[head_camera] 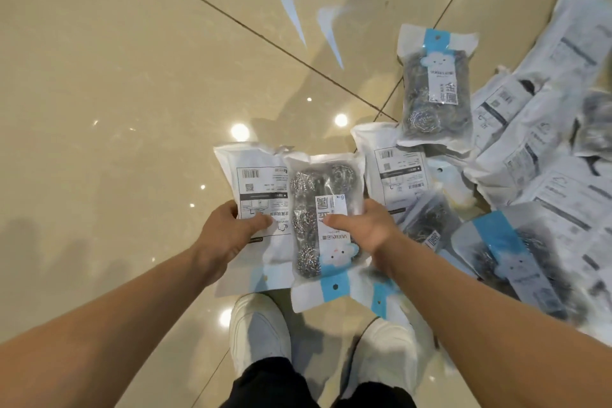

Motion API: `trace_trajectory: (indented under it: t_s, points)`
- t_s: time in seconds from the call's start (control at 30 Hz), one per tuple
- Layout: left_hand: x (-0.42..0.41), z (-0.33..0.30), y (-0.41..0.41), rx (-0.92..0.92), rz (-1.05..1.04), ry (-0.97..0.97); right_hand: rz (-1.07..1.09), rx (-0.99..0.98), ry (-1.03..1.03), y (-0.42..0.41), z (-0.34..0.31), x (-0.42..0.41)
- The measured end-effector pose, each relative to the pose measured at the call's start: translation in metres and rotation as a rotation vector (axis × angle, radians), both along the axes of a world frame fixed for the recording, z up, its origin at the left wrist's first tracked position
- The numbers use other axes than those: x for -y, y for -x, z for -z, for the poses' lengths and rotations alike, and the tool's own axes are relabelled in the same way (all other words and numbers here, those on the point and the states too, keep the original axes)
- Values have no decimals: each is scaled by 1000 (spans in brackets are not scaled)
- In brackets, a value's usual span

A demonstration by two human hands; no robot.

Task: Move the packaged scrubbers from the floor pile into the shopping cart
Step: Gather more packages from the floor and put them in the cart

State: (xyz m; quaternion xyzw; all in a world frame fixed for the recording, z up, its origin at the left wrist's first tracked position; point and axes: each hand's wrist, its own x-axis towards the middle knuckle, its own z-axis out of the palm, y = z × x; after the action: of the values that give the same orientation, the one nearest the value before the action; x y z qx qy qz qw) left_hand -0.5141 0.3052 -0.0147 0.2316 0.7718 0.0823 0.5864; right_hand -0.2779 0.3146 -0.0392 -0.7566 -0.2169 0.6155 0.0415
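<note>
I hold two scrubber packs above the floor. My left hand (228, 232) grips a white pack (255, 182) turned label-back up, thumb on top. My right hand (364, 228) grips a clear pack of steel-wool scrubbers (318, 209) with a blue strip and cloud face; it overlaps the white pack's right edge. A pile of several more scrubber packs (530, 159) spreads over the floor to the right, some face up, some back up. One pack (433, 86) lies face up at the pile's far left. No shopping cart is in view.
Glossy beige floor tiles (132, 93) with dark grout lines stretch to the left and ahead. My two white shoes (261, 331) stand just below the held packs, the right shoe (387, 354) touching the pile's near edge.
</note>
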Motion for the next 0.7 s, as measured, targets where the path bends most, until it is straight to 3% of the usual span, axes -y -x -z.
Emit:
trace_trajectory:
  t_s: [0.13, 0.23, 0.53, 0.7]
  points:
    - [10, -85, -8, 42, 11, -48, 115, -66, -21, -12, -90, 13]
    - [11, -184, -17, 89, 57, -66, 233, -56, -67, -27, -174, 31]
    - [19, -548, -70, 250, 215, -125, 384, -103, -212, -100, -530, 89]
    - [30, -699, -98, 290, 367, -227, 443, -159, -344, -128, -688, 128]
